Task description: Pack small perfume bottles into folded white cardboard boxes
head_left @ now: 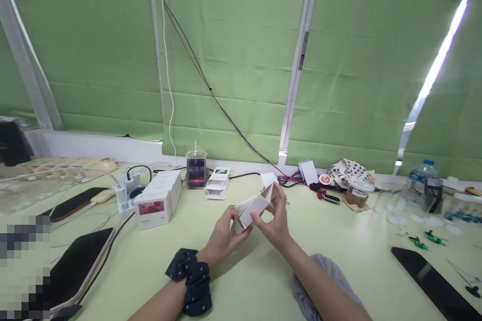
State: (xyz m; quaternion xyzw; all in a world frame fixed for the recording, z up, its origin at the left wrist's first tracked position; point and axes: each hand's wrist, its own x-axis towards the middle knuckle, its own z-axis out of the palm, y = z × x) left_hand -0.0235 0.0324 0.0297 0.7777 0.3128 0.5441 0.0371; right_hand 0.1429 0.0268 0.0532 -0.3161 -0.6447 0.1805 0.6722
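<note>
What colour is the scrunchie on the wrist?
Dark navy scrunchie with tiny pale dots, behind the left hand holding the white box; head view.

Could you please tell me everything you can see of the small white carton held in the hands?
The white carton looks like thin plain cardboard, half folded, with a flap open at its far end. It is tilted, far end higher, above the pale green table. The left hand grips its near end; the right hand pinches its far side.

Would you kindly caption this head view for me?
Left hand and right hand hold a white carton over a green table.
</note>
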